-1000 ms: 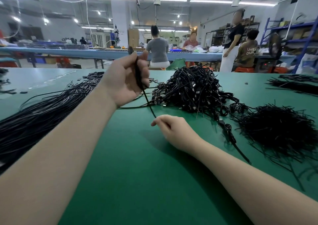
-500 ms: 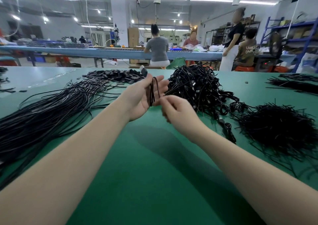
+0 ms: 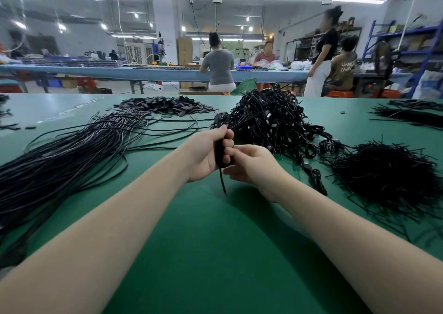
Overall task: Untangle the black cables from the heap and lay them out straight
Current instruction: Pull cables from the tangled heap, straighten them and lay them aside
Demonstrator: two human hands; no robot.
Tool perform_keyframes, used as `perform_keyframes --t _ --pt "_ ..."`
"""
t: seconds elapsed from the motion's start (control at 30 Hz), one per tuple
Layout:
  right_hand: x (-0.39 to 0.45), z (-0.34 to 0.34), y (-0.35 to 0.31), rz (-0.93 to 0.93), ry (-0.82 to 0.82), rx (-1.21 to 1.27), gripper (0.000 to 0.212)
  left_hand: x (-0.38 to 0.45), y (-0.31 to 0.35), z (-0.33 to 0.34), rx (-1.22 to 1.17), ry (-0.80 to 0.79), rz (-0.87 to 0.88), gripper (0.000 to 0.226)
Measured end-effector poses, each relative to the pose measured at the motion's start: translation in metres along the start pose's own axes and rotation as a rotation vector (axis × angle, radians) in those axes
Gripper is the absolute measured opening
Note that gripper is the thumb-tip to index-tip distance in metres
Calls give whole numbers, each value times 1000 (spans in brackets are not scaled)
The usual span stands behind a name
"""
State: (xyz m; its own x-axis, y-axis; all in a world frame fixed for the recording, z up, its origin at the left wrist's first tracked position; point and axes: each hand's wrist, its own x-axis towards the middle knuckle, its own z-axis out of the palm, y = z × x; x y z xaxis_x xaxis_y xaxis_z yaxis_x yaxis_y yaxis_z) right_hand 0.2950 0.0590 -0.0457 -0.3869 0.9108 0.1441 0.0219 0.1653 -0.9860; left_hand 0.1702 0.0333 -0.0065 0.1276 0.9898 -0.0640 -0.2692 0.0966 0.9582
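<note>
A tangled heap of black cables [image 3: 271,121] sits on the green table [image 3: 215,253] just beyond my hands. My left hand [image 3: 206,155] grips a folded black cable [image 3: 219,155] upright, with its plug end sticking up above the fist and a loose tail hanging down to the table. My right hand [image 3: 251,163] touches the same cable from the right, fingers curled against it. To the left lies a long bundle of straightened black cables [image 3: 64,160].
A pile of short black ties [image 3: 386,177] lies at the right. Small flat black pieces [image 3: 167,106] are heaped at the back centre. More black strands [image 3: 412,117] lie far right. Several people work at a blue bench [image 3: 143,72] behind the table.
My left hand came down from its raised position and closed round the folded cable. My right hand rose from the table to meet it at the cable.
</note>
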Motion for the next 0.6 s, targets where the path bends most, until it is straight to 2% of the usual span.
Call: perform_keyframes --t 0.13,0.3,0.4,0.5,0.6 --pt "0 -5 5 -25 61 -11 22 5 -6 2 212 177 79 30" --pt "0 -2 2 4 -43 12 27 5 -8 -6 -61 61 40 28" --pt "-1 2 3 -124 -60 -232 26 8 -11 -8 -95 70 36 25" --pt "1 4 3 -252 47 -582 27 8 -14 -6 -21 119 71 27" --pt "0 6 2 -248 57 -712 21 9 -19 -1 53 193 104 29"
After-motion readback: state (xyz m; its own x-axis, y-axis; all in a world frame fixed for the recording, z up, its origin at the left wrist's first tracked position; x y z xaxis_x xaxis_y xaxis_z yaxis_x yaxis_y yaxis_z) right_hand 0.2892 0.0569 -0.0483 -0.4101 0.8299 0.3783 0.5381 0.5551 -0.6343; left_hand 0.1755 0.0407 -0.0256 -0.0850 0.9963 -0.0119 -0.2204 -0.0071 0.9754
